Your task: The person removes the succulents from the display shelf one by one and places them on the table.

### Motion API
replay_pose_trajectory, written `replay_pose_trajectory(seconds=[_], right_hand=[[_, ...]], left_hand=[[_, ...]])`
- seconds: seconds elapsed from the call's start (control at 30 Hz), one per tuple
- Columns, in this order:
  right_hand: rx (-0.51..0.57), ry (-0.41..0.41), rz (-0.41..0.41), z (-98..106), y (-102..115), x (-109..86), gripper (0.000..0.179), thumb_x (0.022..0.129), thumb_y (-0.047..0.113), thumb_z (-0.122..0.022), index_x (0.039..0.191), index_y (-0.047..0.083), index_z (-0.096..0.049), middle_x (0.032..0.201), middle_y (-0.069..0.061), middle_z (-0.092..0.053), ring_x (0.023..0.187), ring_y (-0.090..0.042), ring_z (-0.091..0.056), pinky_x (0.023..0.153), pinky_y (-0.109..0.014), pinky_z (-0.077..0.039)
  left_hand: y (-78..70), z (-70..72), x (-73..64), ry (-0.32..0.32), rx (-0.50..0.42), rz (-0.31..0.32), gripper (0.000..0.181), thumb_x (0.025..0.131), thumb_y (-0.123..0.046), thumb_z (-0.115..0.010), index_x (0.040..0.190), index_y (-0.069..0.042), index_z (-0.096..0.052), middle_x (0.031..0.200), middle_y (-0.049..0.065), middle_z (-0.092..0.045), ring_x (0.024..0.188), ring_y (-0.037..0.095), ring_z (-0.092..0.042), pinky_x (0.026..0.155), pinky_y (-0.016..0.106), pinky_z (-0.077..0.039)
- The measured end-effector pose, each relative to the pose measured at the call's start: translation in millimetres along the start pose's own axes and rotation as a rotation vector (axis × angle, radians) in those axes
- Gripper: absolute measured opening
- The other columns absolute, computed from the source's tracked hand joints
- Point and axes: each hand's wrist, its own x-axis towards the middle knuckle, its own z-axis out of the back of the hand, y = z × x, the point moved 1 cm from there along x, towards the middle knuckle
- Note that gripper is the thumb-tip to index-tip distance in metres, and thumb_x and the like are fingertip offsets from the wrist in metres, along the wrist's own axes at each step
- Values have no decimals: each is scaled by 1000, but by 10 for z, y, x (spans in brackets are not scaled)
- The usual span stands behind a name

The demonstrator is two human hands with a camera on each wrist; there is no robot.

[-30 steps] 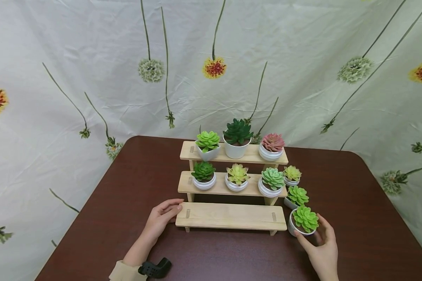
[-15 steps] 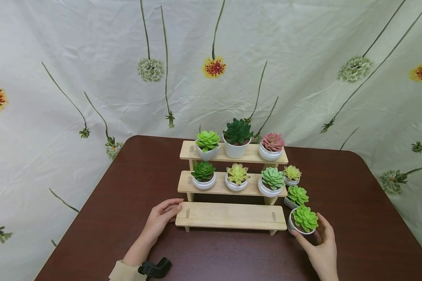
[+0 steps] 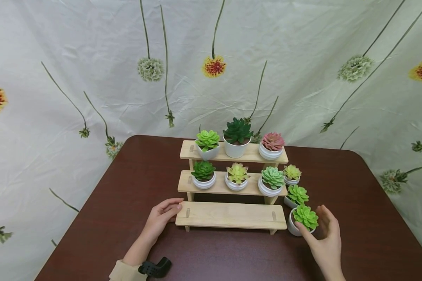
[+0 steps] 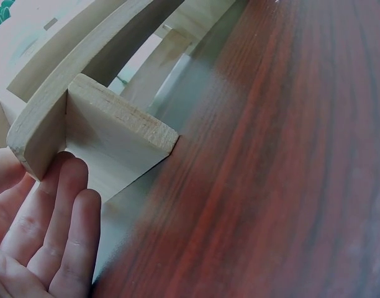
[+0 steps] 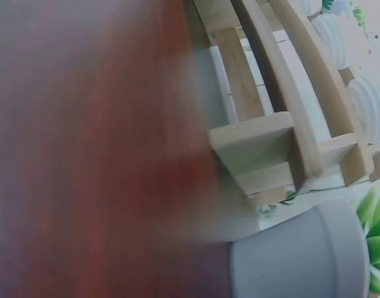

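A three-tier wooden plant stand stands on the dark table. My left hand holds the left end of its lowest shelf; in the left wrist view, the fingers reach under the shelf's end. Beside the shelf's right end sits a potted succulent with bright green leaves in a white pot. My right hand is spread around this pot, thumb in front of it and the other fingers apart from its right side. No fingers show in the right wrist view.
Three potted succulents, including a dark green one, line the top shelf. Three more, one yellowish, line the middle shelf. Two others, a green one and a yellow-green one, stand along the stand's right side. A flowered cloth hangs behind.
My right hand has loosened from the nearest potted succulent, its fingers opening away to the right. That pot stays beside the lowest shelf. My left hand has not moved.
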Motion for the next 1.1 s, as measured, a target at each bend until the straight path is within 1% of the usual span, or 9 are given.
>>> replay_pose_trajectory(seconds=[0.27, 0.5, 0.63, 0.73, 0.8, 0.87, 0.97, 1.03, 1.1], right_hand=[[9, 15, 79, -18, -165, 233, 85, 68, -3, -82, 141, 10, -39, 132, -8, -46, 121, -8, -44, 97, -12, -33], [107, 85, 65, -95, 83, 380, 83, 71, 0, -80, 141, 10, -38, 135, -11, -43, 124, -16, -43, 99, -17, -34], [70, 130, 92, -167, -95, 489, 85, 73, 7, -81, 143, 17, -35, 136, -7, -43, 122, -13, -45, 95, -15, -38], [108, 139, 156, -256, -368, 569, 85, 73, 8, -82, 143, 16, -36, 136, -6, -43, 121, -11, -46, 91, -12, -39], [140, 161, 126, -291, -254, 583, 86, 72, 4, -81, 144, 13, -35, 137, -8, -42, 123, -16, -45, 95, -18, -39], [158, 169, 166, -338, -242, 608, 87, 71, 5, -82, 144, 13, -35, 136, -9, -42, 122, -17, -45, 96, -19, -39], [178, 188, 105, -350, 266, 552, 84, 71, -4, -79, 142, 6, -36, 133, -8, -43, 120, -15, -45, 98, -21, -38], [189, 196, 120, -369, 431, 531, 81, 72, -6, -78, 141, 5, -37, 130, -4, -44, 116, -10, -46, 94, -16, -40], [219, 213, 62, -367, 752, 488, 78, 71, -15, -74, 138, -2, -37, 128, -6, -44, 116, -12, -46, 94, -17, -40]], left_hand=[[8, -3, 3, -1, -1, 10, 34, 90, -13, -64, 118, 4, -60, 101, 11, -67, 87, 14, -64, 72, 30, -54], [6, -5, 3, 3, -9, 14, 34, 90, -13, -64, 119, 4, -59, 103, 13, -67, 88, 15, -64, 73, 30, -54], [-1, -4, 3, 5, -12, 17, 34, 90, -13, -64, 119, 4, -59, 102, 12, -67, 88, 15, -64, 73, 30, -54], [-6, -4, 1, 6, -10, 16, 34, 90, -13, -64, 119, 4, -60, 102, 13, -67, 88, 15, -64, 73, 30, -54], [-8, -2, -1, 5, -6, 14, 34, 90, -12, -64, 118, 4, -60, 102, 13, -67, 88, 15, -65, 73, 30, -54], [-8, -1, -1, 5, -2, 13, 33, 90, -13, -64, 118, 4, -60, 103, 14, -66, 88, 15, -64, 73, 30, -54], [-6, 2, 1, 2, 3, 15, 33, 90, -13, -64, 118, 4, -60, 104, 16, -66, 88, 15, -64, 73, 30, -54], [-6, 4, 1, -1, 5, 17, 34, 90, -14, -64, 118, 4, -60, 104, 16, -66, 88, 15, -64, 73, 30, -54], [-8, 5, -1, -2, 6, 17, 34, 90, -14, -64, 118, 4, -60, 104, 16, -66, 88, 15, -64, 73, 30, -54]])
